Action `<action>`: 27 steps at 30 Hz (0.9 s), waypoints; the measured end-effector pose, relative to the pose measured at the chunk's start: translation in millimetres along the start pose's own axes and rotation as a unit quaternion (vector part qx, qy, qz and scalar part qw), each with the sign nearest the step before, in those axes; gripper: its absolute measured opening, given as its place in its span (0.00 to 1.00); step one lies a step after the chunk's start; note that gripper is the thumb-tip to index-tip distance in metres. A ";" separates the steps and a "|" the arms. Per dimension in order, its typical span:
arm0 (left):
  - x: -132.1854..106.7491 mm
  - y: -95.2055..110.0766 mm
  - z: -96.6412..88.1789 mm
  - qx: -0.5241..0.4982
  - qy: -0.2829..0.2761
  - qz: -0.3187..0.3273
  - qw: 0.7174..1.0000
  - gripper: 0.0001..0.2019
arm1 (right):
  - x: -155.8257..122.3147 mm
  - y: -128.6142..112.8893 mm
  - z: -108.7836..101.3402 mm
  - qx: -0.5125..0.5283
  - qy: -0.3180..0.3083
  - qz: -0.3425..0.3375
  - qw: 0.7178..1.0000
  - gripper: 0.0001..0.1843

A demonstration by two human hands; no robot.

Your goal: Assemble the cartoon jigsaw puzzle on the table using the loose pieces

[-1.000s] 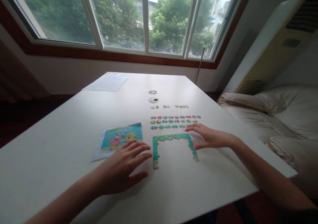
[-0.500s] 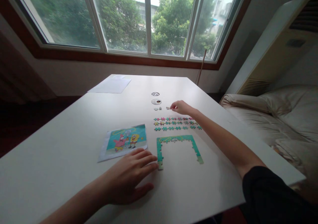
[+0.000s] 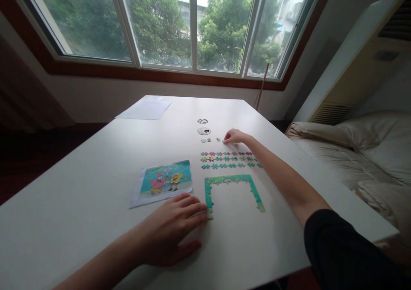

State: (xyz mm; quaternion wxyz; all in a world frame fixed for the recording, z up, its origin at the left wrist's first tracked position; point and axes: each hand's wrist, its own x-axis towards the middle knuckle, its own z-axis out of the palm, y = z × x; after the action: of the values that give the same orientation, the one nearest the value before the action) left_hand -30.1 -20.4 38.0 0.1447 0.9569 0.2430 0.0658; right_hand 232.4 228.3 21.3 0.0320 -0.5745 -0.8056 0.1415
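Observation:
My left hand [image 3: 171, 229] lies flat on the white table [image 3: 80, 187], fingers spread, its fingertips touching the lower left end of a partly built green puzzle frame [image 3: 231, 189]. My right hand [image 3: 233, 136] reaches far forward, its fingers curled over small pale loose pieces [image 3: 205, 140] in the far row. Between hand and frame lie rows of loose coloured puzzle pieces [image 3: 224, 159]. A cartoon reference picture [image 3: 163, 185] lies left of the frame.
Two small round discs [image 3: 203, 126] sit beyond the pieces. A sheet of paper [image 3: 144, 109] lies at the table's far left. A beige sofa [image 3: 362, 148] stands to the right, and a wide window [image 3: 192, 24] is behind the table.
My right hand left the frame's right side and reached forward to the far row of pale pieces. My left hand stayed flat by the frame's left end.

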 end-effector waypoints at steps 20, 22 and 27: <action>2.1 -3.8 7.3 0.011 -0.005 0.016 1.000 0.19 | -195.9 -87.1 46.3 0.249 -0.051 -0.224 0.941 0.06; 2.8 -3.9 7.1 0.014 -0.002 0.017 1.000 0.19 | -194.8 -89.0 51.3 0.243 -0.030 -0.222 0.944 0.05; 3.9 -3.2 6.8 0.016 0.008 0.018 1.000 0.19 | -190.0 -91.1 56.5 0.219 0.005 -0.246 0.944 0.05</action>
State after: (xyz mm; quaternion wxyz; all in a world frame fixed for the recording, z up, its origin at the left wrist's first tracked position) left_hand -26.7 -17.5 30.8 0.1261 0.9628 0.2279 0.0722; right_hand 201.0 12.6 12.4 0.1947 -0.3376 -0.8710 0.2992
